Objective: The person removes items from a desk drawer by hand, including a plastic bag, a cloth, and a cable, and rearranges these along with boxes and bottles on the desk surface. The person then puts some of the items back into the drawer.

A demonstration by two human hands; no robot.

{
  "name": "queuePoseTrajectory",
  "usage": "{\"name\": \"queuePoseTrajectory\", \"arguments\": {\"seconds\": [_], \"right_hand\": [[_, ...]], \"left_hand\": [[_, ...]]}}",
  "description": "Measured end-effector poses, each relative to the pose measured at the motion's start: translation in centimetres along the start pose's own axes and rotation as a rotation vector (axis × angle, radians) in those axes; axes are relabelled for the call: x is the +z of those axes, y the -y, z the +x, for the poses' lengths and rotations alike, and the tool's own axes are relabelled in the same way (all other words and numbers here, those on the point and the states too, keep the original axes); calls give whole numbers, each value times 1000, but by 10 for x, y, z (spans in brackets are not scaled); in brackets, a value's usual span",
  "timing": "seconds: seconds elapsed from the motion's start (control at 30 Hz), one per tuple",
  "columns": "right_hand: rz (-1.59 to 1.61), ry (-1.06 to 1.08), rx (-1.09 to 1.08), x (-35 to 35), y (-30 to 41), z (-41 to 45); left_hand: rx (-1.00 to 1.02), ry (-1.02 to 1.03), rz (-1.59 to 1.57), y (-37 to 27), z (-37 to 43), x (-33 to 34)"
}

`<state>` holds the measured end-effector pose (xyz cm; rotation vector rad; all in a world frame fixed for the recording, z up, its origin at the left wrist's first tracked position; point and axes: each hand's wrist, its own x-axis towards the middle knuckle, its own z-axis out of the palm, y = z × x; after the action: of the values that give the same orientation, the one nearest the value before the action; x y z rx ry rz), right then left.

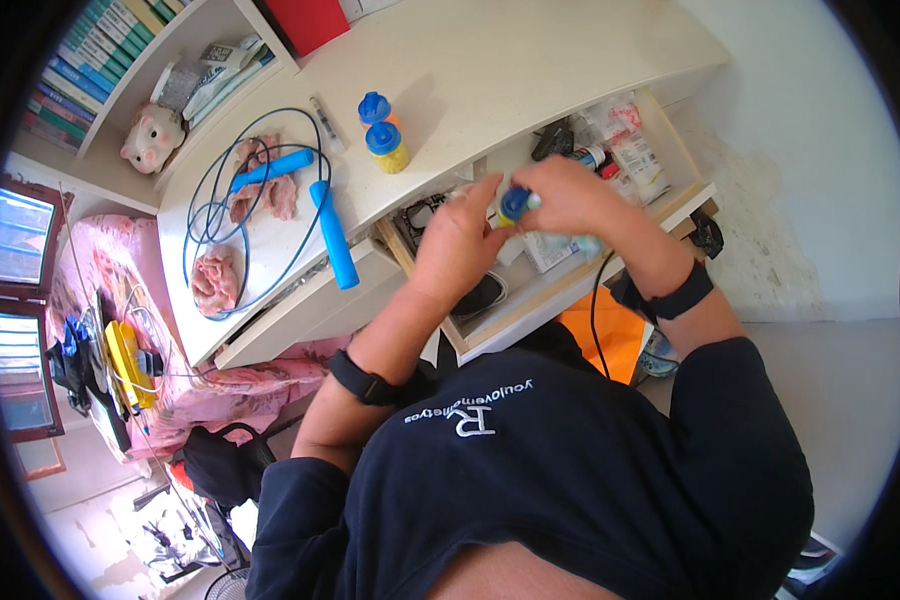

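Note:
Over an open desk drawer [510, 334], both of my hands are at a small jar with a blue lid [515, 202] and a yellowish body. My left hand [457, 232] has its fingers at the jar's left side. My right hand [570, 196] grips the jar from the right, with something pale green and blurred beneath it. Two more blue-lidded jars stand on the white desktop: one with yellow contents [390, 154] and, just behind it, one with an orange body [376, 110]. The drawer holds a small white box [549, 253], a white packet [640, 163] and a coiled cable [495, 291].
On the desk's left lie a blue jump rope [335, 240], a pink patterned cloth [216, 281] and a pen [326, 124]. A pig figurine [152, 137] sits in the shelf unit below books. A second drawer [307, 307] is partly open. A dark cable hangs over the open drawer's front.

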<state>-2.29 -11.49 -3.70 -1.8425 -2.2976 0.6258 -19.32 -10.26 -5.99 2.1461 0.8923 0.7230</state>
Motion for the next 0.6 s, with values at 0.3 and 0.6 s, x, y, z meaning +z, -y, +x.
{"name": "queuePoseTrajectory", "arguments": {"seconds": [0.3, 0.6], "right_hand": [[-36, -139, 241, 70, -77, 36], [-87, -99, 281, 95, -103, 63]], "left_hand": [[-493, 312, -468, 83, 42, 82], [-616, 296, -550, 128, 62, 93]]}}
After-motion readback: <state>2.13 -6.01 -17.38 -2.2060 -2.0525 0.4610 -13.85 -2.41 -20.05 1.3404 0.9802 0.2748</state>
